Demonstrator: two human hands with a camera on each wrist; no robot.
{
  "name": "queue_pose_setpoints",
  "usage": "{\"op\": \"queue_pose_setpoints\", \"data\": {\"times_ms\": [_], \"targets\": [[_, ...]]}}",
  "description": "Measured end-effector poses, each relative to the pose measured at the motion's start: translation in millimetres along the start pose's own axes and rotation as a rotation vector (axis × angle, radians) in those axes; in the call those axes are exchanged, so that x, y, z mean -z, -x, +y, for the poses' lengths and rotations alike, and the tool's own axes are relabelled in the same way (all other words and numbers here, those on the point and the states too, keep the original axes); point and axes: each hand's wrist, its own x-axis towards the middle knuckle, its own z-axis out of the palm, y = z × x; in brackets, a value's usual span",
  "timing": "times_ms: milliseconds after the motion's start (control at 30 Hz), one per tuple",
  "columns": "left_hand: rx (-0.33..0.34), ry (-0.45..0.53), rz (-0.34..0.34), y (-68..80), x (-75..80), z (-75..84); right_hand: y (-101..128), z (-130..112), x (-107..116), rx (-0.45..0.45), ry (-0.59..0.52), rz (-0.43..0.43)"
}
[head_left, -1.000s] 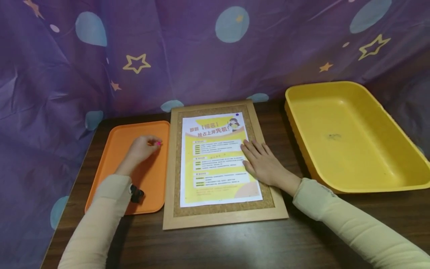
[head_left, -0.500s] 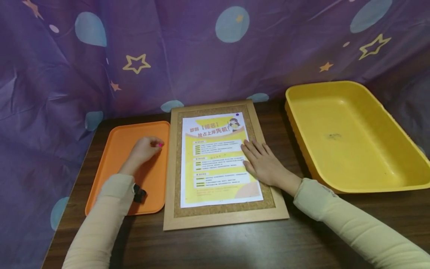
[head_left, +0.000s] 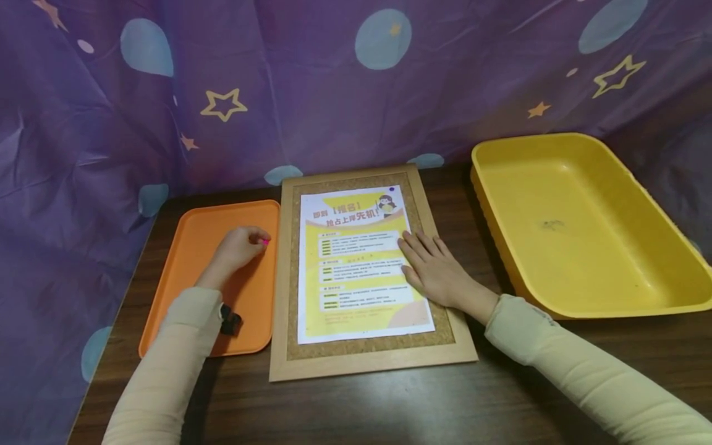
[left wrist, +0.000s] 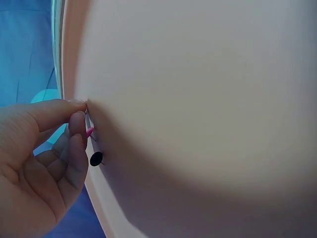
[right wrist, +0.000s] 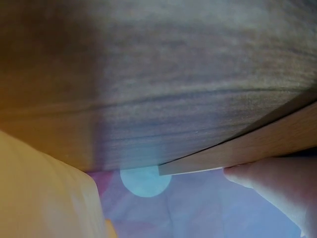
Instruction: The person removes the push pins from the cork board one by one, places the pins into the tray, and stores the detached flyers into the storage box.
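My left hand [head_left: 239,247] is over the orange tray [head_left: 189,247], thumb and forefinger pinched together with a thin metal pin showing at their tips. Right beside those fingers is a pink thumbtack [left wrist: 90,132]; a black thumbtack [left wrist: 96,158] lies close by on the tray. My right hand [head_left: 436,269] rests flat, fingers spread, across the right edge of a yellow-and-white printed flyer [head_left: 364,278] on a wood-framed corkboard [head_left: 372,351]. A dark blue thumbtack [head_left: 392,190] sits at the flyer's upper right corner. In the right wrist view, only part of the right hand [right wrist: 277,183] shows.
A large yellow tub [head_left: 589,241] stands on the dark wooden table [head_left: 378,408], right of the corkboard. A purple cloth [head_left: 311,80] with stars and blue spots hangs behind. A small black camera [head_left: 230,320] is strapped at the left cuff.
My left hand has shifted slightly right over the tray, and the pink spot at its fingertips shifted with it. The right hand has stayed in place on the flyer.
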Motion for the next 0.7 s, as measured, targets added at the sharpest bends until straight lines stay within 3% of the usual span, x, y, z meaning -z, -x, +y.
{"op": "queue_pose_setpoints", "data": {"times_ms": [700], "targets": [[0.028, 0.006, -0.023, 0.7, 6.4, 3.1, 0.7, 0.7, -1.0, 0.007, 0.015, 0.019]]}}
